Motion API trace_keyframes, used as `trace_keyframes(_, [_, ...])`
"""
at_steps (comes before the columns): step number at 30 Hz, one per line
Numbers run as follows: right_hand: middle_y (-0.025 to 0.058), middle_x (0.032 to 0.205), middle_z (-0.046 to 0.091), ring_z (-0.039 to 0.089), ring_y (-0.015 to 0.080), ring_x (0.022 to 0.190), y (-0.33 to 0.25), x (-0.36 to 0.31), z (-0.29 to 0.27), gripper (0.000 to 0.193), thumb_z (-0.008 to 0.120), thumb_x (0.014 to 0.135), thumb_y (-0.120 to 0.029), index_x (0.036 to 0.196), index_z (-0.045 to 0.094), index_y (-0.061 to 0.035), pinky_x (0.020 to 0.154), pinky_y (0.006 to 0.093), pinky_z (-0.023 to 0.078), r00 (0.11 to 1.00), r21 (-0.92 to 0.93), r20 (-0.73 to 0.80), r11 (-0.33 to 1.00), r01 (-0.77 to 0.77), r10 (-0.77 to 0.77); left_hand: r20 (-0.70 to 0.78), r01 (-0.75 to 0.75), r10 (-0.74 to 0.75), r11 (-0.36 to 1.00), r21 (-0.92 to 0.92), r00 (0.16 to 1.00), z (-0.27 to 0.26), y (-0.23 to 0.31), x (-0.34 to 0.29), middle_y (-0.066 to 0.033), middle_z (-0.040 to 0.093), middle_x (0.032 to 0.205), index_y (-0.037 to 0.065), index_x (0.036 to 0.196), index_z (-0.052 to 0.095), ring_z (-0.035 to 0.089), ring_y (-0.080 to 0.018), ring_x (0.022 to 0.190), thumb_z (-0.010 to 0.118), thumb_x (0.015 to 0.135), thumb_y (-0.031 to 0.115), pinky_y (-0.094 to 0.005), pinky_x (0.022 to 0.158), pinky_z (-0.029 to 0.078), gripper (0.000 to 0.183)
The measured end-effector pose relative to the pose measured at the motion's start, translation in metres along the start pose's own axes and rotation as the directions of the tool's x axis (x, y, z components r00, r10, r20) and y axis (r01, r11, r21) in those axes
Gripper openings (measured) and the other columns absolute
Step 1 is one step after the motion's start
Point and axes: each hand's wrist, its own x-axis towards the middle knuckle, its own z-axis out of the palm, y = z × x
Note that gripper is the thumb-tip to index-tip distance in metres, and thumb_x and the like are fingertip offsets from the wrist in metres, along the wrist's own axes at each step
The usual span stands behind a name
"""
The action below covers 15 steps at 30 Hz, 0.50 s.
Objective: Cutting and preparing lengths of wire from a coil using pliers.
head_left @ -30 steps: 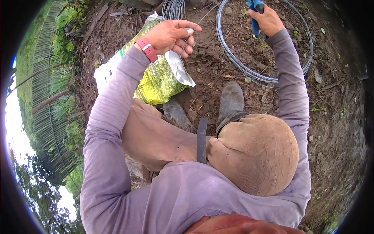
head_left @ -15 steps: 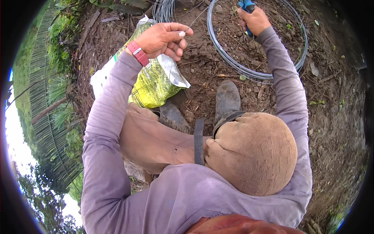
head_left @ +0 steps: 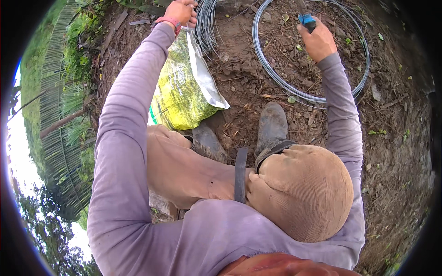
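My left hand (head_left: 184, 12), with a red watch strap at the wrist, is reached out to the upper edge of the view. Its fingers are curled beside a bundle of thin grey wire lengths (head_left: 206, 28), and what they hold, if anything, cannot be made out. Wrapped round blue-and-black handled pliers (head_left: 307, 21), my right hand (head_left: 320, 42) hovers over the large loose coil of grey wire (head_left: 271, 69) on the ground. The tips of the pliers point away from me, toward the top edge.
A yellow-and-white printed sack (head_left: 184, 92) lies under the wire bundle, in front of my left boot (head_left: 208, 140). My right boot (head_left: 272, 122) stands on brown soil (head_left: 244, 78) with twigs. Green plants and a large palm frond (head_left: 57, 119) are at the left.
My left hand has moved away from me and left, from above the sack to beside the wire bundle. My right hand has shifted slightly right and nearer, still gripping the pliers.
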Motion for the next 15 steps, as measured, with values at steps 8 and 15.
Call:
trace_keyframes(8, [0.0234,0.084,0.061,0.06,0.0405,0.08,-0.046,-0.051,-0.003,0.035,0.059,0.083,-0.024,0.109,0.048,-0.003,0.07,0.0467,0.047,0.958,0.076,0.279,0.996,0.05,-0.069,0.686,0.173,0.233,0.867,-0.468,0.689,0.094,0.108,0.013,-0.0088,0.063,0.081,0.005,0.095,0.06,0.06,-0.0166,0.064,0.054,0.091,0.026,-0.026,0.054,0.048,0.022])
trace_keyframes(15, [0.0221,0.091,0.061,0.059,0.039,0.086,-0.069,-0.062,0.02,0.037,0.057,0.084,-0.02,0.115,0.047,-0.0021,0.075,0.0442,0.047,0.92,0.131,0.366,0.987,0.098,-0.14,0.804,-0.063,0.156,0.987,-0.147,0.574,0.166,0.185,-0.067,-0.005,0.06,0.073,0.001,0.109,0.055,0.056,-0.0141,0.055,0.048,0.093,0.02,-0.0272,0.045,0.046,0.025])
